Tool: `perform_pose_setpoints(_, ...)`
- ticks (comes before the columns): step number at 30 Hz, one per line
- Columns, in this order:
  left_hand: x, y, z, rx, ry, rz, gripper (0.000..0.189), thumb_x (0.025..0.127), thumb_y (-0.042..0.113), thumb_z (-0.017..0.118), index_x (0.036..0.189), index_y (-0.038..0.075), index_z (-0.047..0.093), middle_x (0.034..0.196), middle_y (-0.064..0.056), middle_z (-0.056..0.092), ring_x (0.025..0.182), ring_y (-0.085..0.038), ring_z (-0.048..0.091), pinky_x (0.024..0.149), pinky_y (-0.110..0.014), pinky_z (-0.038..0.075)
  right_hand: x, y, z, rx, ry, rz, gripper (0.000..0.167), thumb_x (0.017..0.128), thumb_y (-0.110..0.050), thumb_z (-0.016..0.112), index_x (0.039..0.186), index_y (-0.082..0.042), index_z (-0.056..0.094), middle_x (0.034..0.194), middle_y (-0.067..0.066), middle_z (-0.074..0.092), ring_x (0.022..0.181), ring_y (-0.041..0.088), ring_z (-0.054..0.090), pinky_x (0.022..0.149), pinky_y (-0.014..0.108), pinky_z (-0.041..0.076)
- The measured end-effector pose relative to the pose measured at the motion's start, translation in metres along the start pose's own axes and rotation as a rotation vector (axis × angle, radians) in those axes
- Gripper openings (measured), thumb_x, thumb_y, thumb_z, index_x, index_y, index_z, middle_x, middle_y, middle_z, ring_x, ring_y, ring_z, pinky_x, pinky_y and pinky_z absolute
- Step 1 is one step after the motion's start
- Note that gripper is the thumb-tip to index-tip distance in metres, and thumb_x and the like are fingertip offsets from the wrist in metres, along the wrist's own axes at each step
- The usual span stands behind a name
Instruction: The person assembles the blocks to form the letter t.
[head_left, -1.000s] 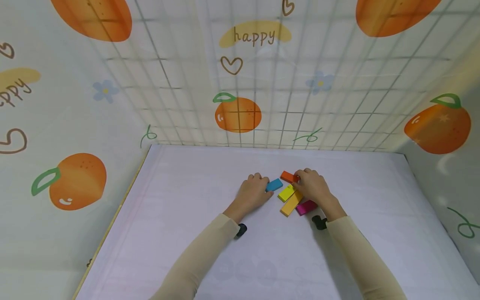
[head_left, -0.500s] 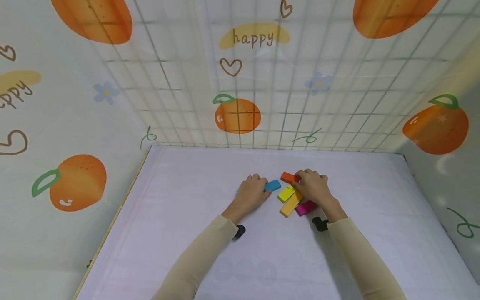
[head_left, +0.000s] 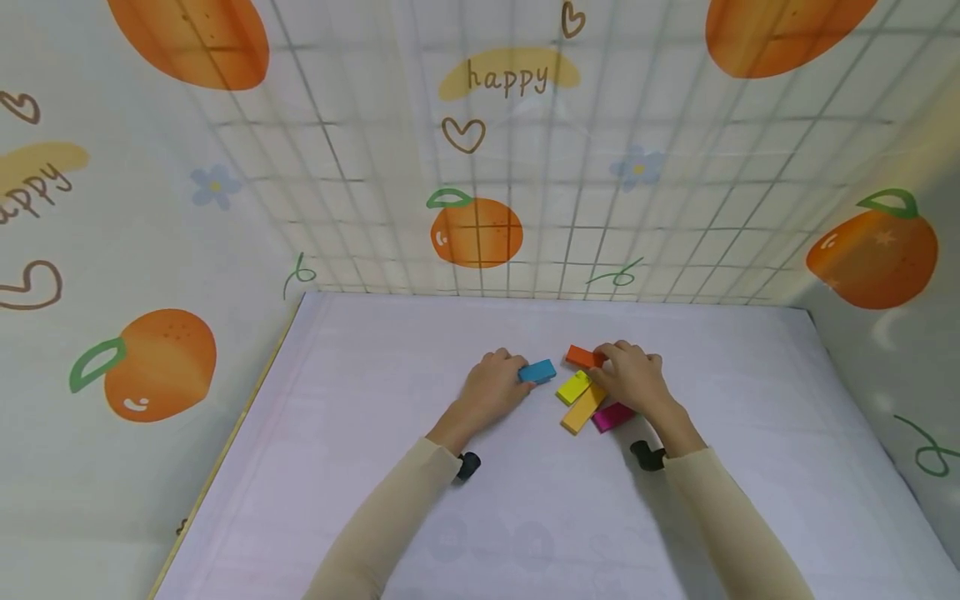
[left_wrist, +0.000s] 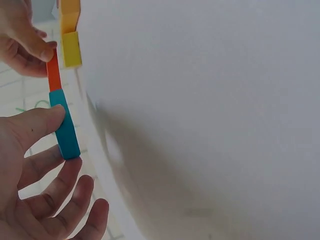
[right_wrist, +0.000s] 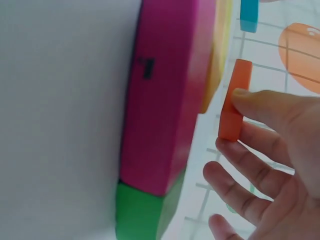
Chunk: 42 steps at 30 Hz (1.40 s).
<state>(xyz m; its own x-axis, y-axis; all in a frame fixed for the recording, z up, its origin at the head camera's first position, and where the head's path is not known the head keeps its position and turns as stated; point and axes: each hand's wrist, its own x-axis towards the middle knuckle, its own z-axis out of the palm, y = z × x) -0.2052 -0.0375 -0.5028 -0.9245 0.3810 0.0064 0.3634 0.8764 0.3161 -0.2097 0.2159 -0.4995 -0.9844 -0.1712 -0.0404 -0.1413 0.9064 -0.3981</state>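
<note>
My left hand [head_left: 487, 388] pinches a blue rectangular block [head_left: 537, 372] between thumb and fingers, just left of the other blocks. An orange-red block [head_left: 582, 357] is pinched the same way by my right hand [head_left: 637, 380]; the right wrist view shows the thumb on one face and fingertips behind. In the head view there is a small gap between these two blocks. Nearer me lie a bright yellow block [head_left: 573, 387], an amber block [head_left: 582, 410] and a magenta block [head_left: 613, 417], partly below the right hand. A green block [right_wrist: 142, 215], hidden in the head view, adjoins the magenta one.
All the blocks are grouped on a white tabletop [head_left: 420, 358], right of its middle. A curtain [head_left: 390, 167] printed with oranges and a grid rises behind the table's far edge, with similar sheets on both sides. Dark wrist cameras sit below both hands.
My left hand has shifted left with the blue block, widening its gap from the yellow block. The right hand and the orange-red block have barely moved, slightly to the right.
</note>
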Motion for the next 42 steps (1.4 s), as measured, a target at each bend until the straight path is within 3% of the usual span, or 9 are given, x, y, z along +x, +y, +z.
perform_pose_setpoints(11, -0.018, -0.015, -0.009, -0.029, 0.005, 0.005, 0.039, 0.093, 0.040, 0.070, 0.124, 0.016, 0.070, 0.114, -0.003, 0.064, 0.097, -0.019, 0.057, 0.079, -0.033, 0.050, -0.016, -0.007, -0.002, 0.041, 0.021, -0.062, 0.035, 0.096, -0.026, 0.070, 0.125, -0.009, 0.065, 0.122, 0.015, 0.062, 0.109, 0.037, 0.054, 0.094, 0.065, 0.028)
perform_pose_setpoints(28, -0.051, -0.043, -0.023, -0.085, 0.037, 0.047, 0.038, 0.091, 0.033, 0.075, 0.125, 0.016, 0.070, 0.112, -0.006, 0.065, 0.109, -0.030, 0.054, 0.087, -0.042, 0.047, -0.035, -0.027, 0.001, 0.016, 0.070, -0.173, 0.034, 0.092, -0.026, 0.075, 0.122, -0.011, 0.067, 0.117, 0.010, 0.064, 0.106, 0.034, 0.057, 0.092, 0.063, 0.031)
perform_pose_setpoints(42, -0.065, -0.067, -0.030, -0.070, -0.005, 0.056, 0.038, 0.093, 0.035, 0.073, 0.129, 0.022, 0.068, 0.120, -0.001, 0.063, 0.123, -0.034, 0.048, 0.092, -0.054, 0.044, -0.039, -0.046, 0.003, 0.003, 0.106, -0.272, 0.035, 0.088, -0.023, 0.079, 0.118, -0.010, 0.069, 0.110, 0.007, 0.066, 0.101, 0.031, 0.057, 0.088, 0.059, 0.035)
